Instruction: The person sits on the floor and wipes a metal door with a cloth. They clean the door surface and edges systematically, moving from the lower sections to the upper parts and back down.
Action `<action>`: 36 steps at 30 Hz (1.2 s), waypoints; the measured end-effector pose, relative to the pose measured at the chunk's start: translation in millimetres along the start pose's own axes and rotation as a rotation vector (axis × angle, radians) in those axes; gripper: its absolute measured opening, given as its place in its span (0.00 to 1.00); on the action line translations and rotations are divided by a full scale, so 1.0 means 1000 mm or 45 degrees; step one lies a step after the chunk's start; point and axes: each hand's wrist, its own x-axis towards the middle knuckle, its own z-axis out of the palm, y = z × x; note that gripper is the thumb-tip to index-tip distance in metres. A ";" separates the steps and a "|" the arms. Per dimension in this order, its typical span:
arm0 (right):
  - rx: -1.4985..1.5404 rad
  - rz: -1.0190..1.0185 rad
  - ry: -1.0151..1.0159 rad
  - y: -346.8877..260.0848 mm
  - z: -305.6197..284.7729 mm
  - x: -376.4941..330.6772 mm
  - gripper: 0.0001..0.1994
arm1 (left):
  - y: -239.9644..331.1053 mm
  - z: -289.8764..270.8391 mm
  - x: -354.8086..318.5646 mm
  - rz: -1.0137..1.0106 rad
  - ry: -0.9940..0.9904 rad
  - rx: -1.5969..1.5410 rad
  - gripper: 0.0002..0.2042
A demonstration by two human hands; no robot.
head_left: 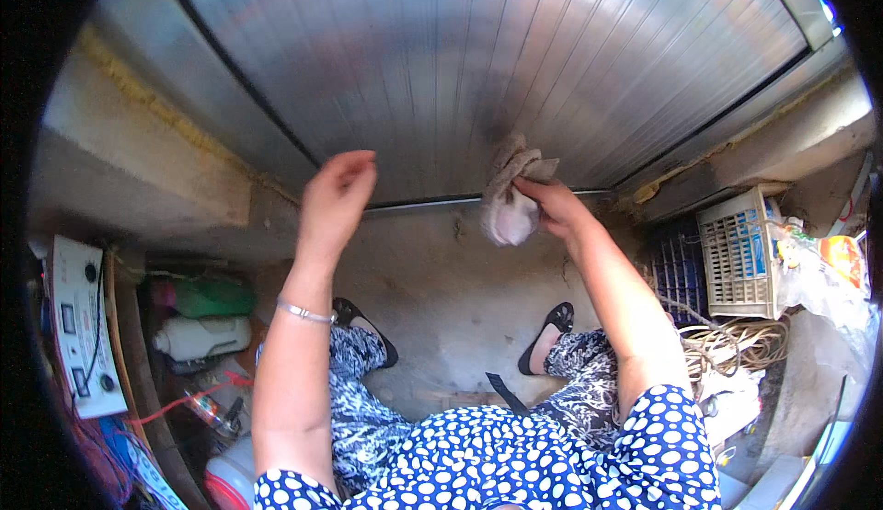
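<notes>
A crumpled greyish-beige cloth is gripped in my right hand, its fingers and thumb pinched on one side. The cloth bunches upward and a pale pinkish fold hangs below, close to the lower edge of a ribbed metal door panel. Whether the cloth touches the panel I cannot tell. My left hand is raised in front of the panel's lower left part, its fingers curled in and no object showing in them. A silver bracelet circles the left wrist.
Concrete ledges edge the panel. To the left are a white control box with cables, a white plastic bottle and a green bottle. On the right stand a pale plastic crate, a coil of cable and plastic bags.
</notes>
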 end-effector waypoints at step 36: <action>0.088 -0.036 -0.453 0.046 0.020 -0.143 0.31 | 0.038 0.120 -0.127 -0.432 -0.134 -0.911 0.19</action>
